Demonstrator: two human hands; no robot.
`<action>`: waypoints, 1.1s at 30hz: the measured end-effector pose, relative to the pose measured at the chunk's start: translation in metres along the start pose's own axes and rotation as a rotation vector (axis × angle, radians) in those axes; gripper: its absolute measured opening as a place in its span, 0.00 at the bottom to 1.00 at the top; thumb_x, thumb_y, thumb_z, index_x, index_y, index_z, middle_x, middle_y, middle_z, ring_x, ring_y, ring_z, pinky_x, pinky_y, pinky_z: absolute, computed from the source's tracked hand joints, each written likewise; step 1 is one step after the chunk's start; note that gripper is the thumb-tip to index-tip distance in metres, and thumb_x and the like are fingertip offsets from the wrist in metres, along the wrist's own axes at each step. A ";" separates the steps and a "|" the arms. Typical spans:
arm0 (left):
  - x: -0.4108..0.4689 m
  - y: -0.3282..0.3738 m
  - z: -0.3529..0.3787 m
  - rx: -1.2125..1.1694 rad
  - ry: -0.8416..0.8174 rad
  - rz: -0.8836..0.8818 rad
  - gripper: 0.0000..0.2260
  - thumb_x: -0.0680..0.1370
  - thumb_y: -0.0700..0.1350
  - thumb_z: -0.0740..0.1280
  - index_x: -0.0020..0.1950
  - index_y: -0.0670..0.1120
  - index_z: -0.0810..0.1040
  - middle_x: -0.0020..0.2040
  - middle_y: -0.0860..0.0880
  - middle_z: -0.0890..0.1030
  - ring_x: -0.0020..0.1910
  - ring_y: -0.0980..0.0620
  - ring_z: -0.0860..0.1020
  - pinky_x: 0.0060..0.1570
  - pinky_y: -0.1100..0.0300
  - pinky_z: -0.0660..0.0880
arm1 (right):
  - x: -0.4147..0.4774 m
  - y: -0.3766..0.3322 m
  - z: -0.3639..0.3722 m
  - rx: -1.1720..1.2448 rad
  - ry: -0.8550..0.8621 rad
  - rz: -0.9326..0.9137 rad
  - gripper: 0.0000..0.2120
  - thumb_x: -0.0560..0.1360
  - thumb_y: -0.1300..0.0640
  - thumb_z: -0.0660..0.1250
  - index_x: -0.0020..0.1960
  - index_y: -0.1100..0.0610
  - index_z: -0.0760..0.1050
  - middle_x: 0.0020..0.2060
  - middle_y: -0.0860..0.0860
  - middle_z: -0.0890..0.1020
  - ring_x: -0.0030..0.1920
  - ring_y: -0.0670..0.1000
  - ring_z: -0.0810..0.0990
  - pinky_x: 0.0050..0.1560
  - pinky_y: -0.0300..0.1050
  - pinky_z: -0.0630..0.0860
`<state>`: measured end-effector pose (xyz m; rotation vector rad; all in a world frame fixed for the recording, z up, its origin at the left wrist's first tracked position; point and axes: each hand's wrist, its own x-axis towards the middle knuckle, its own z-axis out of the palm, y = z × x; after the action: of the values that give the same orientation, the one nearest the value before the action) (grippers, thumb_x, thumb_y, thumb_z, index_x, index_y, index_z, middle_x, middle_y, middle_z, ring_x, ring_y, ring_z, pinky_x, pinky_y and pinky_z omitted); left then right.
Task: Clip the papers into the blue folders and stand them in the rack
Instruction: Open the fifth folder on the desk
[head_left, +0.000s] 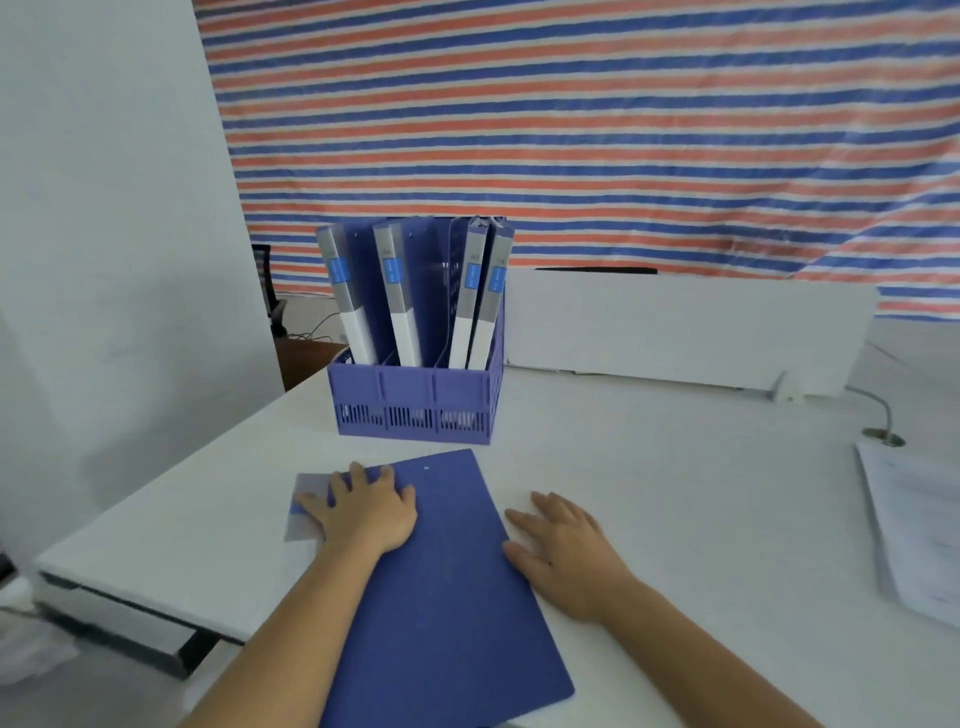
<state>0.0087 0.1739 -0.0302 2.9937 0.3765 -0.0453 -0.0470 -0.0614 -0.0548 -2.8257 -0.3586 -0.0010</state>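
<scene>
A closed blue folder (447, 587) lies flat on the white table in front of me, its grey spine at the left. My left hand (363, 506) rests palm down on the folder's upper left part, fingers spread over the spine. My right hand (563, 545) lies flat on the table against the folder's right edge, fingers apart, holding nothing. Behind the folder stands the blue rack (415, 400) with several blue folders (415, 291) upright in it, spines toward me.
A stack of white papers (914, 530) lies at the table's right edge. A low white partition (685, 325) runs along the back, with a small gooseneck stand (883, 431) near it. The table's left edge drops off by a white wall.
</scene>
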 end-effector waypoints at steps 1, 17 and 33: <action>-0.006 0.018 0.004 0.000 -0.009 0.038 0.26 0.80 0.60 0.45 0.77 0.55 0.54 0.79 0.45 0.51 0.76 0.40 0.50 0.68 0.29 0.42 | -0.006 0.013 -0.003 -0.004 0.009 0.041 0.28 0.80 0.37 0.49 0.78 0.43 0.55 0.79 0.50 0.54 0.79 0.52 0.49 0.77 0.48 0.46; -0.036 0.231 0.009 -0.907 -0.181 0.502 0.17 0.78 0.44 0.62 0.67 0.47 0.73 0.66 0.50 0.75 0.63 0.51 0.74 0.60 0.60 0.68 | -0.089 0.175 -0.060 -0.173 0.098 0.545 0.28 0.79 0.34 0.43 0.78 0.39 0.53 0.79 0.53 0.54 0.79 0.56 0.46 0.77 0.55 0.43; -0.086 0.187 0.023 -0.186 -0.280 0.968 0.53 0.54 0.80 0.65 0.75 0.62 0.56 0.74 0.67 0.45 0.74 0.64 0.36 0.76 0.54 0.48 | -0.078 0.204 -0.062 -0.049 0.476 0.676 0.17 0.81 0.53 0.53 0.63 0.51 0.76 0.60 0.48 0.78 0.59 0.51 0.76 0.60 0.43 0.68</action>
<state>-0.0280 -0.0301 -0.0264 2.6012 -1.0161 -0.3017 -0.0703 -0.2867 -0.0569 -2.7247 0.7001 -0.5265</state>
